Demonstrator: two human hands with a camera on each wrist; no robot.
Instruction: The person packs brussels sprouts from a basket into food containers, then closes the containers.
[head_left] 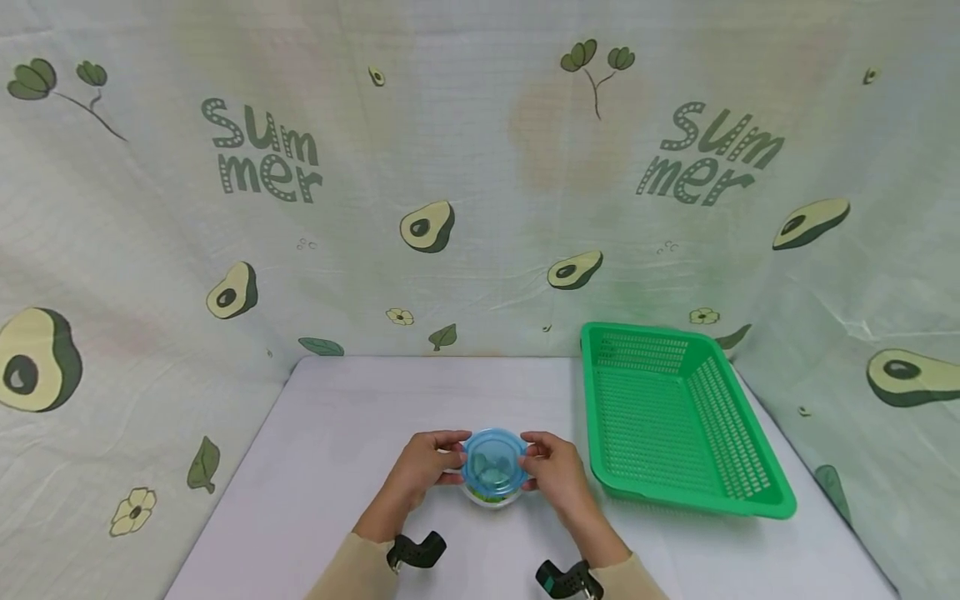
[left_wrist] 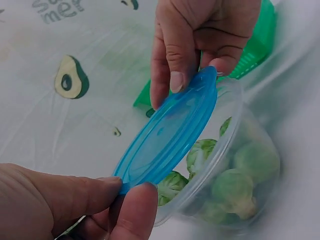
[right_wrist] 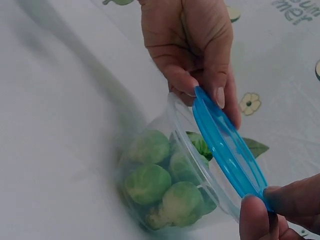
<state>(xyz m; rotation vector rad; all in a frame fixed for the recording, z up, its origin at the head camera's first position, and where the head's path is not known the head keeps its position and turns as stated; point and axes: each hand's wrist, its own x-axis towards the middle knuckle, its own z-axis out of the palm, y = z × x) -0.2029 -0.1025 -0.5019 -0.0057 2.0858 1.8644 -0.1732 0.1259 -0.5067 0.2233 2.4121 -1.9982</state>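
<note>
A translucent blue lid [head_left: 495, 463] is pinched at its left edge by my left hand [head_left: 429, 468] and at its right edge by my right hand [head_left: 557, 477]. It hangs tilted over a clear round plastic bowl [right_wrist: 172, 117], with a gap showing between lid and rim in both wrist views. Inside the bowl lie several green Brussels sprouts [left_wrist: 232, 187]. Both thumbs lie on top of the lid, with fingertips at its edge. The bowl stands on the white table.
To the right on the white table [head_left: 360, 417] stands a green plastic basket [head_left: 652, 433] with slotted walls. A cloth curtain [head_left: 480, 167] printed with avocados surrounds the table at the back and sides.
</note>
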